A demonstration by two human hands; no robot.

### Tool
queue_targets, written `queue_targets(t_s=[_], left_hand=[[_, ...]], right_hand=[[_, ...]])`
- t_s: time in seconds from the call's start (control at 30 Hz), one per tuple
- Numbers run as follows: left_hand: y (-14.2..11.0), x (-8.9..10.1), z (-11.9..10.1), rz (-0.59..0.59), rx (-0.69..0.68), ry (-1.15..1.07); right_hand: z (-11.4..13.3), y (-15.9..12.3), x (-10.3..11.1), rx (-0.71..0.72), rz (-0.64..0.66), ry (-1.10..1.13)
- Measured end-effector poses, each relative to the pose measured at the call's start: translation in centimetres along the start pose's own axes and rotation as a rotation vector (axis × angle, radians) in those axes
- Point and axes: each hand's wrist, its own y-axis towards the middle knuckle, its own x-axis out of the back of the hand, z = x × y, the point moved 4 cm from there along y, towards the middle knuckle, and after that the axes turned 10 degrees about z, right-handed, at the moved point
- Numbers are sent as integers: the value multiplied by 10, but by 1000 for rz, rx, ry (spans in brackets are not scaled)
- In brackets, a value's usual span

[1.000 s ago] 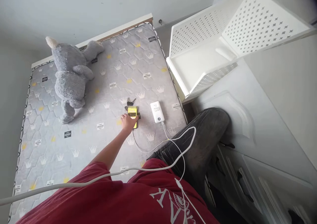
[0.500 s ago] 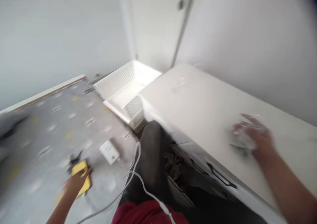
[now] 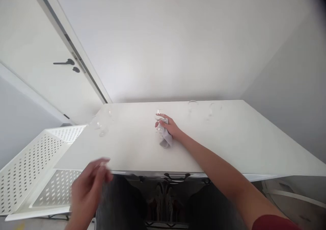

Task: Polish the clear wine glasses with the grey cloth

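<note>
My right hand (image 3: 173, 126) is over the middle of the white tabletop (image 3: 137, 148), its fingers wrapped round a pale grey cloth (image 3: 166, 138) and a see-through drinking glass (image 3: 160, 112). The cloth hangs down below the fingers. Much of the glass is hidden by hand and cloth. My left hand (image 3: 89, 186) is in the air before the table's front left edge, slightly blurred. Its fingers are loosely bent and apart, with nothing visible in them. Several clear glasses (image 3: 102, 124) stand at the left end of the tabletop.
Faint clear glasses (image 3: 193, 108) are near the back, right of centre. A white perforated basket (image 3: 33, 158) adjoins the table's left end. Black drawer handles (image 3: 177, 178) line the front edge. A wall (image 3: 168, 53) and a door (image 3: 43, 50) stand behind.
The view has swung right from the grey patterned surface to face the table. My left hand has let go of the yellow object and lifted away. My right hand still holds the cloth.
</note>
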Motion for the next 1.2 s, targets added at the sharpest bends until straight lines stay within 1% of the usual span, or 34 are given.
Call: queue_targets(t_s=[0.03,0.07,0.13,0.2,0.23,0.27,0.33,0.37,0.43,0.53,0.57,0.63,0.7,0.77,0.8,0.83,0.9,1.0,1.1,1.17,1.2], left_hand=[[30,-32,-21,26,-43,-49],[59,-62,-42,16,-110,-103],[109,-122,-78,95,-247,-237],[144,-172,-99,208,-289,-362],[155,-192,-104,289,-300,-417],[162,-210,-106,395,-304,-478],[168,-234,-102,524,-271,-613],[168,-241,-98,555,-264,-648],[168,-249,-91,579,-265,-686],[170,-252,-82,598,-275,-734],[172,-251,-80,586,-276,-758],[178,-246,-75,508,-274,-807],[184,-239,-67,379,-251,-824],[189,-234,-60,264,-221,-792],[190,-233,-57,228,-214,-766],[192,-232,-54,204,-216,-734],[193,-231,-51,201,-239,-637],[192,-225,-47,265,-330,-386],[187,-216,-39,310,-449,-145],[183,-211,-34,300,-500,-40],[182,-209,-32,289,-518,2]], right_hand=[[3,-1,7,15,-25,41],[4,-1,13,28,-55,76],[5,-1,25,49,-104,125],[3,0,32,60,-114,144],[1,1,33,58,-112,145],[-1,2,34,51,-112,142],[-7,4,34,18,-122,123],[-10,5,34,-3,-125,108],[-13,6,32,-35,-103,64],[-12,6,27,-37,-36,-9],[-11,6,25,-32,-19,-29],[-6,5,25,-15,-29,-89],[3,1,30,28,-125,-211],[12,-4,37,71,-275,-350],[16,-7,41,75,-339,-398],[18,-10,45,64,-384,-425],[17,-12,50,12,-434,-426],[10,-12,57,-27,-487,-325],[2,-7,62,6,-486,-157],[0,-5,65,48,-484,-100],[1,-5,66,74,-497,-106]])
